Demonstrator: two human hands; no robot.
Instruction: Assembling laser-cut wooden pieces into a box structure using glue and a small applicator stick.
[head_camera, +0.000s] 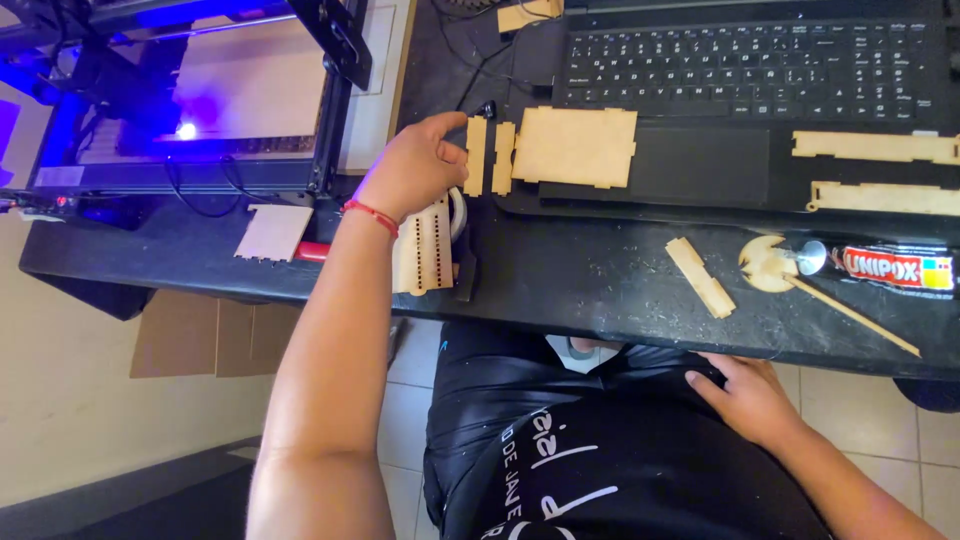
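Observation:
My left hand (412, 165) reaches over the black table (580, 280), its fingertips on a narrow notched wooden strip (476, 155). A second strip (503, 157) and a larger flat wooden panel (575, 146) lie just right of it, on the laptop's edge. Under my wrist stands a wooden piece with rows of small holes (424, 248). A red string bracelet circles that wrist. My right hand (748, 395) rests on my lap below the table edge, fingers loosely spread and holding nothing.
A black laptop (750, 70) carries two long wooden strips (878, 147) on its right palm rest. A loose strip (700, 276), a round wooden piece on a stick (768, 264) and a glue tube (890, 268) lie right. A laser engraver (200, 90) glows blue left.

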